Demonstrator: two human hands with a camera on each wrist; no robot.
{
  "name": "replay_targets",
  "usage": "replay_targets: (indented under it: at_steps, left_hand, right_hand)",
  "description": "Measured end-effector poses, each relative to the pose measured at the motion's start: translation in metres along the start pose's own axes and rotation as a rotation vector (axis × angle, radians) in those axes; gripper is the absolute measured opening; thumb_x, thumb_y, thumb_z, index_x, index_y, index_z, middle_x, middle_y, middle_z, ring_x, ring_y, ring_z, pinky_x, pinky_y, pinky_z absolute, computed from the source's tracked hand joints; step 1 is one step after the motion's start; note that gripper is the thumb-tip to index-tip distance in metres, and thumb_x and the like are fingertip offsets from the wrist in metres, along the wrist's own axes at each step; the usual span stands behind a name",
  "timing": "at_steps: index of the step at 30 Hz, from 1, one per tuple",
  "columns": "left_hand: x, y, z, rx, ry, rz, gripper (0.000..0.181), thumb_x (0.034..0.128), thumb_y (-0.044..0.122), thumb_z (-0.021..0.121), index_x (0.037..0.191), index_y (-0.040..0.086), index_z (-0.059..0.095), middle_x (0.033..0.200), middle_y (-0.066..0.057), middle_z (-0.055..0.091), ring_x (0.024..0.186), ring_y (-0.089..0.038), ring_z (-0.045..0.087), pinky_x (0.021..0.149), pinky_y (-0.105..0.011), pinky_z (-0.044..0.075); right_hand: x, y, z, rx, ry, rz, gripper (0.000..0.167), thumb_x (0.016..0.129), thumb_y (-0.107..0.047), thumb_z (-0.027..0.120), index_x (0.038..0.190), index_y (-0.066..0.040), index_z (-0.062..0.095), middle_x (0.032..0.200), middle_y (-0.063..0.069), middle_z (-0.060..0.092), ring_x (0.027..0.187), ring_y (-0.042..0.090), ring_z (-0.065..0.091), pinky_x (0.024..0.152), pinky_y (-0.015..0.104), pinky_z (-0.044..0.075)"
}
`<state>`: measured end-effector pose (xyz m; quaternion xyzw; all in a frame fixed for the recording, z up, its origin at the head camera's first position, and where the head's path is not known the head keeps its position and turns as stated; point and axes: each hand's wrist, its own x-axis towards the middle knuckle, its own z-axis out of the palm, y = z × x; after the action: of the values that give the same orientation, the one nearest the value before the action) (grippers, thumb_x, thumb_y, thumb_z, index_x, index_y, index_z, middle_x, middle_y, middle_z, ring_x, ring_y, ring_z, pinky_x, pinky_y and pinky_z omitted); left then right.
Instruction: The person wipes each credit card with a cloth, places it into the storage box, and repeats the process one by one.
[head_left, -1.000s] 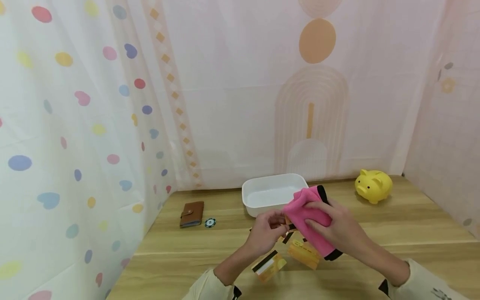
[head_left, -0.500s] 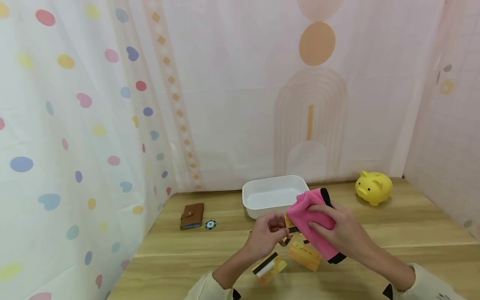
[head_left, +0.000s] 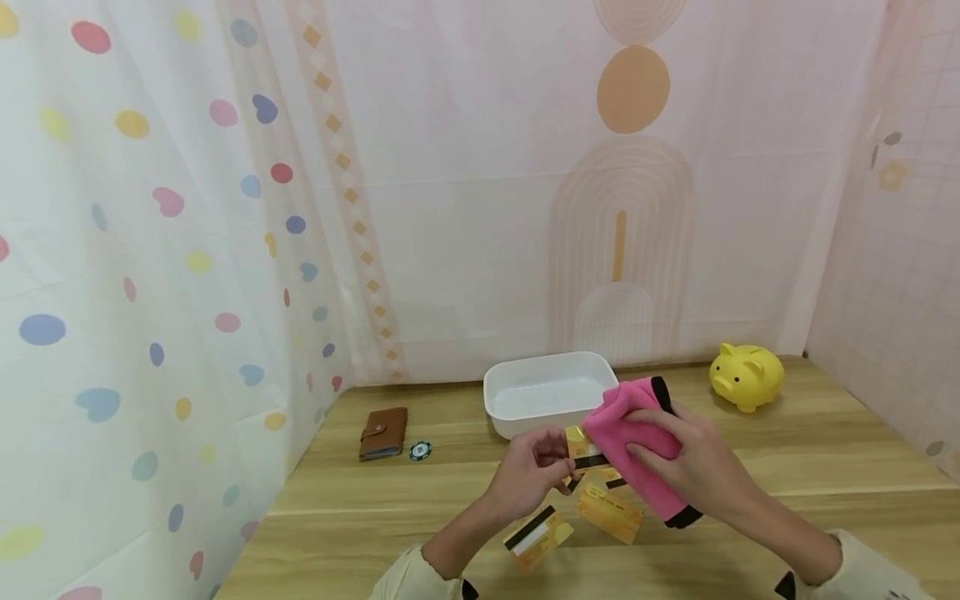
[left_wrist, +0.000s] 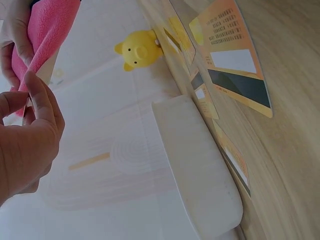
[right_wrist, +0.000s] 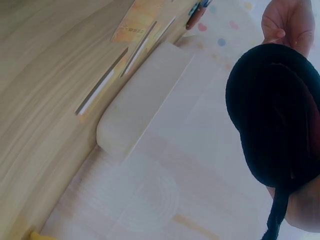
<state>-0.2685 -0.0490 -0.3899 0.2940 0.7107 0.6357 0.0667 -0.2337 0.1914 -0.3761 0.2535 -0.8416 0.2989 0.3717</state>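
Note:
My left hand (head_left: 527, 468) pinches a yellow-orange bank card (head_left: 582, 448) with a dark stripe, above the table in the head view. Its far end goes behind a pink cloth (head_left: 633, 442) with black edging, which my right hand (head_left: 701, 462) grips from the right, thumb and fingers on the fabric. In the left wrist view the cloth (left_wrist: 50, 35) touches the left fingertips, and the card is mostly hidden. The cloth's black edge (right_wrist: 240, 115) fills much of the right wrist view. Below the hands lie a striped card (head_left: 538, 537) and a plain-faced card (head_left: 609, 512).
A white rectangular bin (head_left: 551, 408) stands just behind the hands. A yellow piggy bank (head_left: 747, 377) sits at the back right. On the left lie a brown card wallet (head_left: 384, 433) and a poker chip (head_left: 421, 450). More cards (left_wrist: 205, 97) lie in front of the bin.
The pink cloth and right hand have shifted slightly right, away from the left hand, baring more of the held card. The left hand has hardly moved.

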Motion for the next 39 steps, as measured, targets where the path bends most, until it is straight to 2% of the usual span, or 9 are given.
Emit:
replay_targets:
  at_steps: [7,15,18,24,27,39]
  left_hand:
    - [-0.001,-0.002,-0.002,0.002,-0.003,0.004,0.010,0.0908,-0.010,0.056,0.100,-0.008,0.059,0.088,-0.015,0.065,0.078,-0.022,0.068,0.061,-0.028,0.058]
    - [-0.002,-0.003,-0.006,0.019,-0.013,0.003,0.007,0.0911,-0.010,0.055,0.098,-0.009,0.058,0.084,-0.008,0.063,0.075,-0.012,0.067,0.062,-0.027,0.058]
    - [-0.002,-0.002,-0.007,0.023,-0.012,0.008,0.008,0.0912,-0.010,0.055,0.098,-0.009,0.057,0.085,-0.008,0.063,0.078,-0.019,0.069,0.062,-0.026,0.058]
    - [-0.003,-0.004,-0.009,0.008,-0.012,0.021,0.012,0.0911,-0.011,0.055,0.102,-0.010,0.059,0.087,-0.011,0.065,0.085,-0.045,0.067,0.063,-0.025,0.057]
    - [-0.003,-0.004,-0.009,-0.001,-0.014,0.019,0.008,0.0913,-0.011,0.055,0.099,-0.010,0.057,0.086,-0.011,0.064,0.088,-0.050,0.065,0.063,-0.026,0.058]
    - [-0.005,-0.006,-0.016,0.002,-0.014,0.018,0.014,0.0934,-0.008,0.055,0.107,-0.012,0.058,0.094,-0.018,0.065,0.081,-0.024,0.068,0.066,-0.025,0.058]
  right_hand:
    - [-0.003,0.004,-0.003,-0.011,-0.009,0.032,0.037,0.070,-0.005,0.088,0.103,-0.014,0.072,0.095,0.007,0.066,0.073,0.012,0.057,0.057,0.023,0.051]
    - [-0.005,0.010,-0.005,-0.034,0.020,0.024,0.038,0.069,-0.005,0.089,0.102,-0.016,0.073,0.095,0.006,0.067,0.074,0.012,0.057,0.058,0.024,0.051]
    - [-0.005,0.012,-0.006,-0.037,0.028,0.032,0.039,0.068,-0.004,0.089,0.101,-0.017,0.073,0.095,0.005,0.067,0.074,0.012,0.056,0.058,0.024,0.051]
    - [-0.006,0.016,-0.009,-0.041,0.035,0.043,0.038,0.068,-0.004,0.089,0.101,-0.016,0.073,0.093,0.006,0.067,0.074,0.012,0.054,0.057,0.024,0.050]
    - [-0.007,0.017,-0.009,-0.041,0.036,0.049,0.038,0.068,-0.004,0.089,0.101,-0.015,0.073,0.094,0.007,0.067,0.074,0.012,0.054,0.056,0.024,0.050]
    - [-0.005,0.019,-0.011,-0.023,0.013,0.073,0.036,0.071,-0.003,0.087,0.103,-0.013,0.074,0.091,0.008,0.068,0.070,0.009,0.055,0.052,0.022,0.049]
